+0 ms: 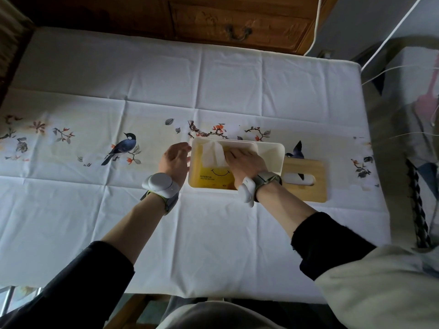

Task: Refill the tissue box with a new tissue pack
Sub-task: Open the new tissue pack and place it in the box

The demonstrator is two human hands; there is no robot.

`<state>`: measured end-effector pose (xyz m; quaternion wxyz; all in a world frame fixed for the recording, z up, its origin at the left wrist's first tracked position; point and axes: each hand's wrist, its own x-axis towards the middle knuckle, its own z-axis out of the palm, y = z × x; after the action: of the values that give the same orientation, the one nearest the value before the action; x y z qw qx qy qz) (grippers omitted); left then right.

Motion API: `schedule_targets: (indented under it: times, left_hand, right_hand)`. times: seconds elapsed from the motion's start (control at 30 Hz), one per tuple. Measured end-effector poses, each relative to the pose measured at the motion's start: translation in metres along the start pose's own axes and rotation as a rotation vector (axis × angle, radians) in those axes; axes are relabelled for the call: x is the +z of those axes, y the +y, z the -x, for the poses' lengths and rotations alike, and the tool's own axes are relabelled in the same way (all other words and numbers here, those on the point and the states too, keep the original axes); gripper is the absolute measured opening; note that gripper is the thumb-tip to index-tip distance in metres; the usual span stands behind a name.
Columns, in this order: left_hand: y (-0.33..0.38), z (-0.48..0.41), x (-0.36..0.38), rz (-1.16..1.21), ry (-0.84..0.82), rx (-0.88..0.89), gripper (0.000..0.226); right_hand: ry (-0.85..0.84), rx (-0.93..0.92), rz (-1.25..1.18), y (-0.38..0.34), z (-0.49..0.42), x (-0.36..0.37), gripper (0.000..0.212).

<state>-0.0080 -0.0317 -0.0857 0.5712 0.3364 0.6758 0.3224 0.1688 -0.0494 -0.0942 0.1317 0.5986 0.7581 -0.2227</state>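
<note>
A white tissue box [270, 150] stands open on the table, right of centre. Inside it lies a yellow tissue pack [215, 178] with a smiley face, and a white tissue [213, 156] sticks up from its top. My right hand [244, 162] reaches into the box with its fingers lying flat on the pack, touching the tissue's right edge. My left hand [174, 160] rests flat against the box's left outer wall. The wooden lid [306, 180] with its oval slot lies on the table just right of the box.
A white tablecloth [118, 91] printed with birds and branches covers the table. A dark wooden cabinet [237, 22] stands behind the far edge. White cables [389, 36] and a covered object sit to the right of the table.
</note>
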Motion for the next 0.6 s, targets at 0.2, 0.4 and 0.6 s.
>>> schedule_targets:
  times: [0.2, 0.4, 0.6]
  left_hand:
    - [-0.001, 0.000, -0.001, 0.086, -0.037, -0.057, 0.030]
    - [-0.002, 0.000, -0.001, 0.094, -0.047, -0.061, 0.027]
    - [0.000, -0.005, 0.002, -0.023, 0.044, 0.038, 0.020]
  right_hand:
    - [-0.009, 0.000, 0.015, 0.000, -0.002, -0.001, 0.054]
    - [-0.072, 0.019, -0.093, 0.002, 0.001, -0.007, 0.057]
    - [0.086, -0.034, -0.189, 0.012, 0.012, -0.014, 0.050]
